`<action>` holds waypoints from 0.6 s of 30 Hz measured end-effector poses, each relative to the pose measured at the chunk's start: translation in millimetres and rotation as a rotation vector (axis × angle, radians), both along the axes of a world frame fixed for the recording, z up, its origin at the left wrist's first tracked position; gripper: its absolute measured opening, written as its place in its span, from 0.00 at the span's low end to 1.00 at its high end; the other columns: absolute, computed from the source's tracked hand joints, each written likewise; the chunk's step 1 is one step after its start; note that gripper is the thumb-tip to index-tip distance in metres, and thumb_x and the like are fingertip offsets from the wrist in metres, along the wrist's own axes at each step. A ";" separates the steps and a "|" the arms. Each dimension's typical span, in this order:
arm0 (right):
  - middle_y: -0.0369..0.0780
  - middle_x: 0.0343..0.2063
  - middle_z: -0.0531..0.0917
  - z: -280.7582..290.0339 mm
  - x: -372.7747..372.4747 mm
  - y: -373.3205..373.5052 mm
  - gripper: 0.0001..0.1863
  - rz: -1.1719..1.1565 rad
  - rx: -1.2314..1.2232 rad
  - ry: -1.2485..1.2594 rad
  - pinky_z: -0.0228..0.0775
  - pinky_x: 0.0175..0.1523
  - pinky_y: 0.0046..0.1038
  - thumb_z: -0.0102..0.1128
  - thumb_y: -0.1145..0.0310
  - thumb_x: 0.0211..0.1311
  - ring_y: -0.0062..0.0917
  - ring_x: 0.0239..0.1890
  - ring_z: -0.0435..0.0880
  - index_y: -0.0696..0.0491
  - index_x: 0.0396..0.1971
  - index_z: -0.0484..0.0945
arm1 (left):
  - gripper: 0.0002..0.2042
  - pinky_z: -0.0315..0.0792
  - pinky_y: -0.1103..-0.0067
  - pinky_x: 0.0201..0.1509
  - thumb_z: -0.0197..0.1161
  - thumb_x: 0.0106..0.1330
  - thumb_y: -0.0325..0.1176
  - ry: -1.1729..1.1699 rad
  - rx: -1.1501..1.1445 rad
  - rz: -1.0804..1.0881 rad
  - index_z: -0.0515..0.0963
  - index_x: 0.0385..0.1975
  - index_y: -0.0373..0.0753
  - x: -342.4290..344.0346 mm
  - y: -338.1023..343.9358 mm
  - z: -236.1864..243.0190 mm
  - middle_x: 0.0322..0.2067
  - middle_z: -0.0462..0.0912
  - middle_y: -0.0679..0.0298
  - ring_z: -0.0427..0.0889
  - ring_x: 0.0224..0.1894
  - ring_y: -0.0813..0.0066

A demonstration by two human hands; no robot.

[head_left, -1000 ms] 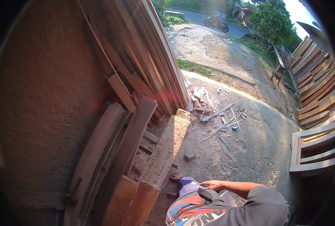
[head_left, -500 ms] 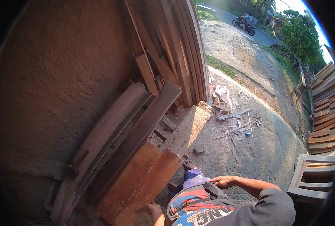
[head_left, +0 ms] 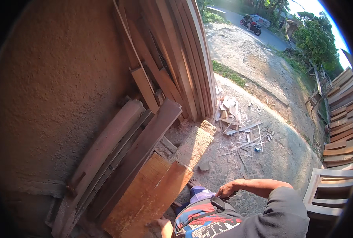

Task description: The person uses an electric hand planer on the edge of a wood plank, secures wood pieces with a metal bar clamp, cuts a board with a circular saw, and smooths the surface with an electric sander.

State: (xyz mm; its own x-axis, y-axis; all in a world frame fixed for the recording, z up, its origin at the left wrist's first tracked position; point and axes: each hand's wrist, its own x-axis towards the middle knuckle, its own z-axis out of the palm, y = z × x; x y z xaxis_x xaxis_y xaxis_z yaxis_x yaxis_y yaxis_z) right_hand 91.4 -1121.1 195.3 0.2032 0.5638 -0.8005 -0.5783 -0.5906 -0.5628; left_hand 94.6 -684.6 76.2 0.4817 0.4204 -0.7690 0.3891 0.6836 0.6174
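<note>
Open-fronted work area: rough brown wall (head_left: pixel 57 99) at left, tall planks (head_left: pixel 186 59) leaning near it, grey ground (head_left: pixel 279 158) littered with offcuts (head_left: pixel 229 113); motorbike (head_left: pixel 251 25) on the road beyond. Orange-brown board (head_left: pixel 144 196) lies to the person's left, beside a long dark plank (head_left: pixel 144 144), its far end meeting a pale, scarred timber (head_left: pixel 194 147) part sunlit. Left hand (head_left: pixel 160 225) at the board's near right edge, fingers seemingly touching it; cannot tell whether they grip. Right hand (head_left: pixel 227 189) at the waist, just beside a black pouch (head_left: pixel 217 202), fingers bent; cannot tell whether closed on anything
</note>
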 end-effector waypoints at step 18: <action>0.53 0.34 0.86 -29.4 -9.7 -35.4 0.14 0.033 -0.443 -0.661 0.78 0.43 0.48 0.59 0.61 0.55 0.50 0.41 0.86 0.54 0.36 0.83 | 0.45 0.54 0.60 0.70 0.50 0.63 0.73 0.058 0.073 -0.024 0.60 0.67 0.38 31.8 -68.8 14.1 0.67 0.67 0.60 0.63 0.68 0.64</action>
